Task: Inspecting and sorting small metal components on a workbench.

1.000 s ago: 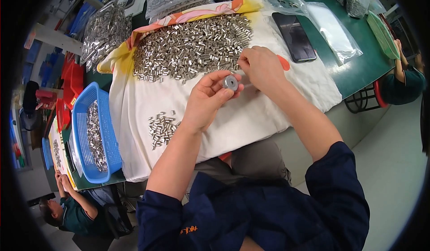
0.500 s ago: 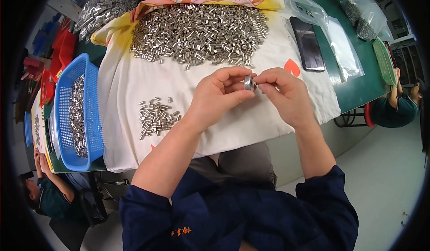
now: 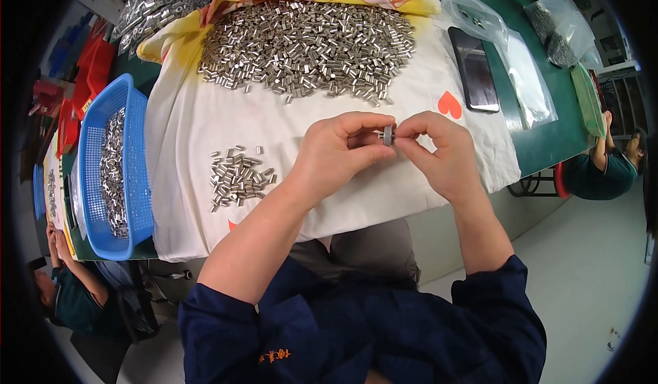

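Above the white cloth, my left hand grips a small knurled metal ring by its rim, between thumb and forefinger. The ring is seen nearly edge-on. A short shiny piece pokes out of its left face, inside the curl of my left fingers. My right hand is closed in a pinch against the ring's right face; what its fingertips hold is mostly hidden. Left of my left forearm lies a small pile of short metal cylinders. A far larger heap of such cylinders covers the back of the cloth.
A blue plastic basket of metal parts stands at the left. Behind the heap lie bags of parts. A black phone and clear plastic bags are at the right. Co-workers sit at both sides.
The ring has turned from a slanted view to nearly edge-on, and a short piece now shows at its left face. Both hands have shifted slightly; the right fingertips stay at the ring.
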A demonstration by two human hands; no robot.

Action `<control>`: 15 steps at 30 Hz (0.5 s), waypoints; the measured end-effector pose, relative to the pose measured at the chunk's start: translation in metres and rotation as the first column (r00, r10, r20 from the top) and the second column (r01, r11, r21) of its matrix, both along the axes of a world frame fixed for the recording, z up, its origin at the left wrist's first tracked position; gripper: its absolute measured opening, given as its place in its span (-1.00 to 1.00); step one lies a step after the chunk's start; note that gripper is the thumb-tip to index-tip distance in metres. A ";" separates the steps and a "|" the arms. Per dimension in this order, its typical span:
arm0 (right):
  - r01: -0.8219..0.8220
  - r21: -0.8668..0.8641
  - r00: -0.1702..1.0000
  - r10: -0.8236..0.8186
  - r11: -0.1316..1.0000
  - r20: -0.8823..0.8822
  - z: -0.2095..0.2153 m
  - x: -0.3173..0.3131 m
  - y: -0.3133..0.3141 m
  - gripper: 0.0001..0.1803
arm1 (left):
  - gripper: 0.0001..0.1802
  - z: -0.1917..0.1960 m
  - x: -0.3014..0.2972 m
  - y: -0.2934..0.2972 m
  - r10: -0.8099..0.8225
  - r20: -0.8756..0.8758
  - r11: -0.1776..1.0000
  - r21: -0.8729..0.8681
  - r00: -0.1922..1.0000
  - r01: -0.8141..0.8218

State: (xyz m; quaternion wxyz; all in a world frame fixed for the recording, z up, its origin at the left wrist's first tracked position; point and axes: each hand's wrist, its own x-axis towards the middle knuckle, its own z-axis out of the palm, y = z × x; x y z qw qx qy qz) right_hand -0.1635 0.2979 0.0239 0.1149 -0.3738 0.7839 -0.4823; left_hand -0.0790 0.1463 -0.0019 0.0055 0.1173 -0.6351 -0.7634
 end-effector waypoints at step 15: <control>-0.019 0.039 0.919 0.002 0.999 0.394 -0.014 -0.010 0.004 -0.91 | -0.61 -0.001 0.002 0.001 -0.080 0.046 0.991 -0.103 0.996 0.085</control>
